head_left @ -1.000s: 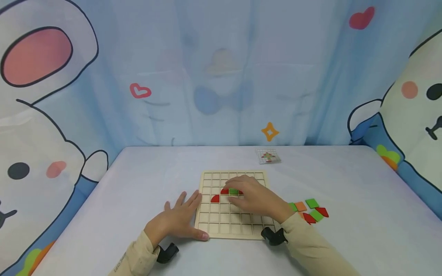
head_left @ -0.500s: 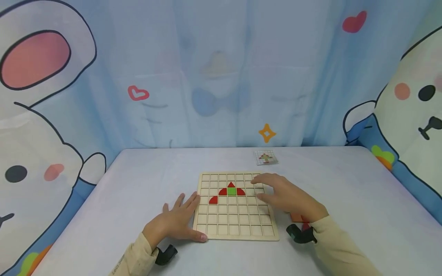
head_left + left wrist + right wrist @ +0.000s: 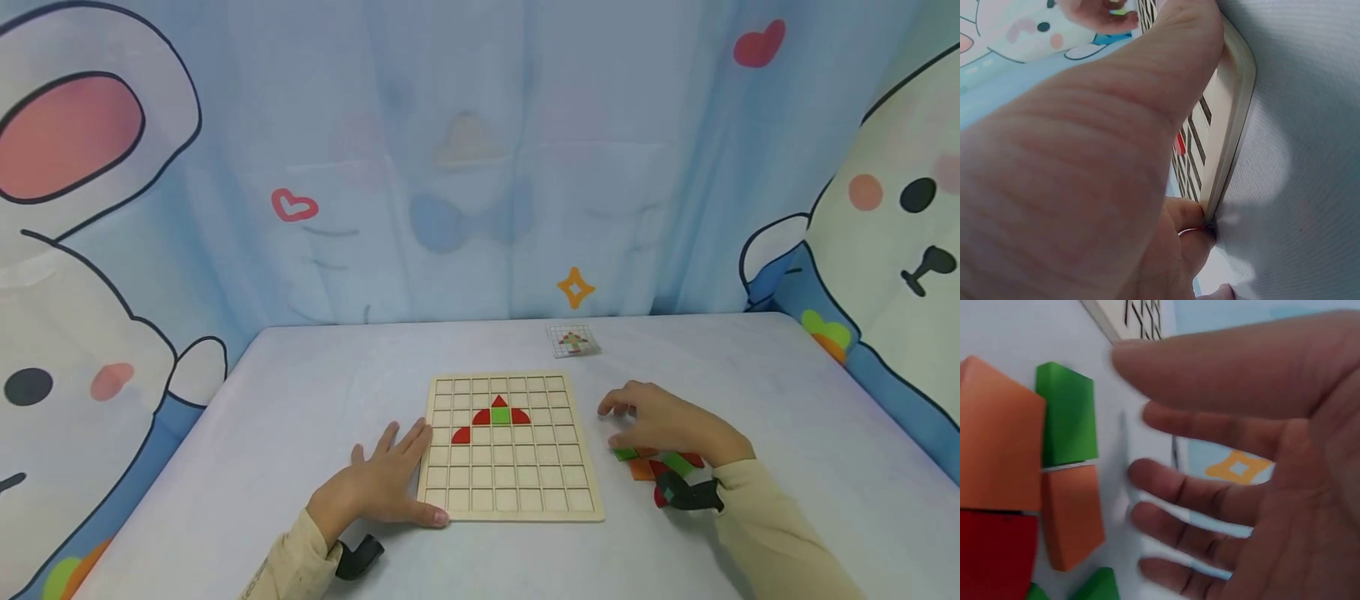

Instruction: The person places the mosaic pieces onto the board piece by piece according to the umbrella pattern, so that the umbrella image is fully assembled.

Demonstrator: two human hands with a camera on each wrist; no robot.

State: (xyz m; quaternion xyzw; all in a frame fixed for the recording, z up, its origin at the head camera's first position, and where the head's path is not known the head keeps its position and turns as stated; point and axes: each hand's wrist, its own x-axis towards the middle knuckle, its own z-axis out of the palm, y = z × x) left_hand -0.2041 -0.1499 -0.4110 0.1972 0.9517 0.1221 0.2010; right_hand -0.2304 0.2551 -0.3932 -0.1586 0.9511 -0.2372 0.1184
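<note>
A wooden grid board lies flat on the white table. In its squares sit a red triangle, a green square under it, and red quarter-round pieces to the sides. My left hand rests spread at the board's left edge, thumb at the near corner and fingertips on the side. Right of the board, my right hand hovers over loose coloured pieces with nothing between its fingers. In the right wrist view, a green piece, orange pieces and a red piece lie beside its extended fingers.
A small picture card with a coloured pattern on a grid lies behind the board, near the table's far edge. A blue curtain with cartoon animals hangs behind the table.
My right hand has moved from over the board to the loose pieces on the right, uncovering the red triangle and the right red quarter-round piece. The left hand stays at the board's edge.
</note>
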